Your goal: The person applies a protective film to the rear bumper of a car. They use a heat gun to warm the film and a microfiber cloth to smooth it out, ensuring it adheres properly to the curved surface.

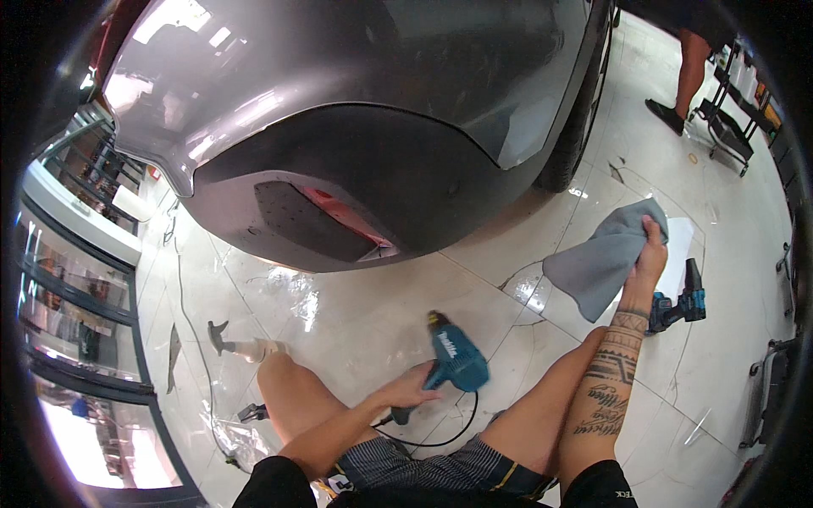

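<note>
My left hand (412, 386) is wrapped round the handle of a teal corded heat gun (461, 357), held between my knees. Its dark nozzle points up and away, toward the car, and its black cord loops back under my left forearm. Out to the right, my right hand (649, 256) grips a grey cloth (600, 259) that hangs loosely over the floor. Ahead of me is the car's rounded corner: glossy grey painted body (356, 63) above and a matte black lower bumper (415, 178) with a reddish strip in its recess. Neither hand touches the car.
A blue-and-black cordless tool (680, 303) lies right of my right forearm, near a white sheet (677, 241). A spray bottle (241, 345) is beside my left knee, near a cable (193, 326). Farther right are a person's leg (690, 72) and a wheeled cart (730, 127).
</note>
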Motion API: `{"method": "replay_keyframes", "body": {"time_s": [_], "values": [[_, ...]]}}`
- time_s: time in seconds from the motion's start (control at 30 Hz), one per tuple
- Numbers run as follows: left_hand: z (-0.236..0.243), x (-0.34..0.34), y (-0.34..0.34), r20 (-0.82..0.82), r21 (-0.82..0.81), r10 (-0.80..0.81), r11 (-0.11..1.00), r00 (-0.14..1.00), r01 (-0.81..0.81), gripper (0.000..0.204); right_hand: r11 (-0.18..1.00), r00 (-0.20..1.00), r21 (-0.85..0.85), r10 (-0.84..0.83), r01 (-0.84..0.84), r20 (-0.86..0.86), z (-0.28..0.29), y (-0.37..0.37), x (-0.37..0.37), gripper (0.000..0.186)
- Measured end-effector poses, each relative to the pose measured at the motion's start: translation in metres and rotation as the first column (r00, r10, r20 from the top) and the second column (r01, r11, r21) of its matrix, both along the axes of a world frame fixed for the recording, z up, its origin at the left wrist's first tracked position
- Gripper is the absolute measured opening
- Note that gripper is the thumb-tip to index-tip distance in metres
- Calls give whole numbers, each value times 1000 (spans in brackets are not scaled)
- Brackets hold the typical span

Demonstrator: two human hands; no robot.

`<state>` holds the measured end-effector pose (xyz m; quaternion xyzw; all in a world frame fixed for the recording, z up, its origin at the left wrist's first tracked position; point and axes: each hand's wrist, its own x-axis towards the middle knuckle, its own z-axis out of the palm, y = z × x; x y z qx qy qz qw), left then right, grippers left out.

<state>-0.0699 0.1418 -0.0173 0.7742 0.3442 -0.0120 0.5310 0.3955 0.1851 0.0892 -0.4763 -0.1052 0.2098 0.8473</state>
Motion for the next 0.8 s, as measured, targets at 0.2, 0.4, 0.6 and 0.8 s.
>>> {"method": "replay_keyframes", "body": {"time_s": [0.2, 0.4, 0.6, 0.8], "values": [[134, 16, -28, 198, -257, 124, 964, 972, -71, 70, 993, 986, 118, 37, -18, -162, -27, -1, 33, 23], [245, -25, -53, 585, -465, 413, 876, 698, -129, 70, 993, 971, 108, 78, -54, -225, -31, 0, 29, 23], [279, -51, -77, 789, -474, 478, 873, 385, -111, 72, 982, 969, 177, 109, -70, -220, -31, 5, 27, 27], [293, -69, -90, 861, -431, 452, 892, 234, -137, 73, 984, 963, 161, 116, -78, -242, -33, 7, 24, 30]]}}
